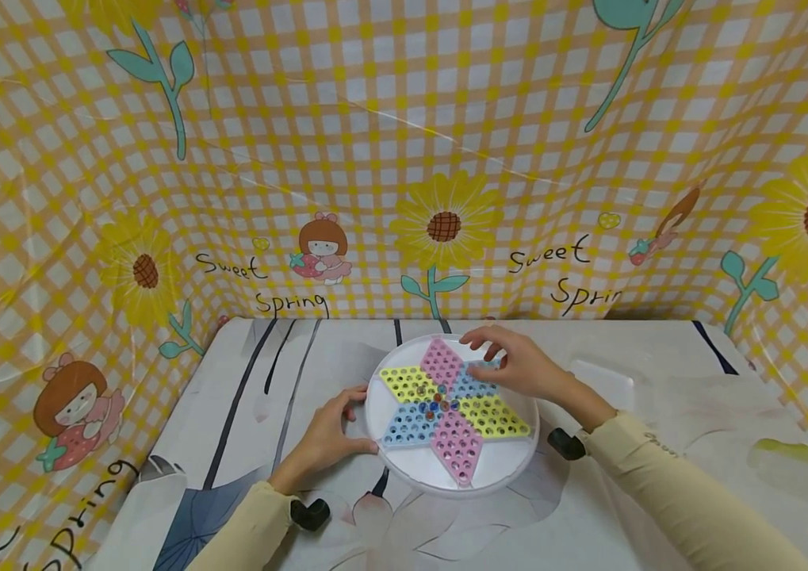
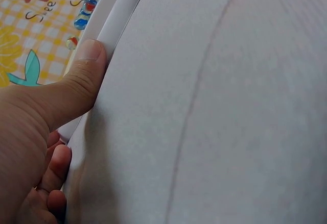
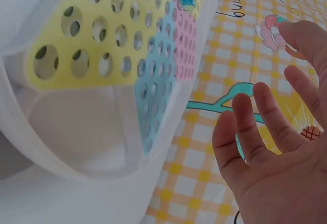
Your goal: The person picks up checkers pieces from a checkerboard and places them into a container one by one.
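Note:
A round white Chinese checkers board lies on the table, its star of pink, yellow and blue points full of holes. Several glass marbles sit around the star's centre. At the board's left edge, my left hand holds the rim. The left wrist view shows the thumb on the rim and the other fingers bent beside it. My right hand hovers over the board's far right part, near a blue point. Its fingers are loosely bent and apart, with nothing visible between them in the right wrist view.
A clear, shallow plastic piece lies on the table right of the board. The table has a white flower-patterned cover. A yellow checked cloth hangs behind and at both sides.

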`<state>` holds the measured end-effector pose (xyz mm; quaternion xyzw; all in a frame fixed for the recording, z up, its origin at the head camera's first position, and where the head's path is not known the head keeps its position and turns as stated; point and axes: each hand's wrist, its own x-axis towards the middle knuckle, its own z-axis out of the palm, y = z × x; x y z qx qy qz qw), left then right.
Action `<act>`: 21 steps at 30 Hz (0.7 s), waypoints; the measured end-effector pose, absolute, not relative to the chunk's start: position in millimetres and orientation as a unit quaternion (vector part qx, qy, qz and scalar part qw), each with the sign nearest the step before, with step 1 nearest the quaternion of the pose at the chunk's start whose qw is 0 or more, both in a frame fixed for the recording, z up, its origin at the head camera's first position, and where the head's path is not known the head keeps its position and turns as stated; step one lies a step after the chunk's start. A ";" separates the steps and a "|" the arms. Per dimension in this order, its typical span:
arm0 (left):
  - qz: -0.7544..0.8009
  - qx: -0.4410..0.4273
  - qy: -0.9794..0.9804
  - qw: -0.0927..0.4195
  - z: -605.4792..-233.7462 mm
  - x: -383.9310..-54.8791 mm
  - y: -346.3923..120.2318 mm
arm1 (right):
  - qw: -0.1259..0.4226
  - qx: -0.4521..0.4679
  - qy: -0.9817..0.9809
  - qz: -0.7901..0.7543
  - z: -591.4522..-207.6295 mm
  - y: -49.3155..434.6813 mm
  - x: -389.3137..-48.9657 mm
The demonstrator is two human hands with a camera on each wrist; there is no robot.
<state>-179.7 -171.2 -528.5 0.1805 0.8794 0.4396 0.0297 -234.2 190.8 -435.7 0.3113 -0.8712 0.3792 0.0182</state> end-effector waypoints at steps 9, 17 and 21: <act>0.443 0.183 0.877 0.030 -528.4 -180.4 -171.6 | -0.041 0.303 -0.878 0.368 -446.5 181.8 -234.5; 0.440 0.181 0.879 0.027 -529.0 -180.5 -171.4 | -0.077 0.290 -0.886 0.354 -459.2 174.6 -232.3; 0.437 0.179 0.881 0.027 -528.1 -179.9 -172.0 | -0.093 0.287 -0.886 0.352 -465.0 170.7 -231.8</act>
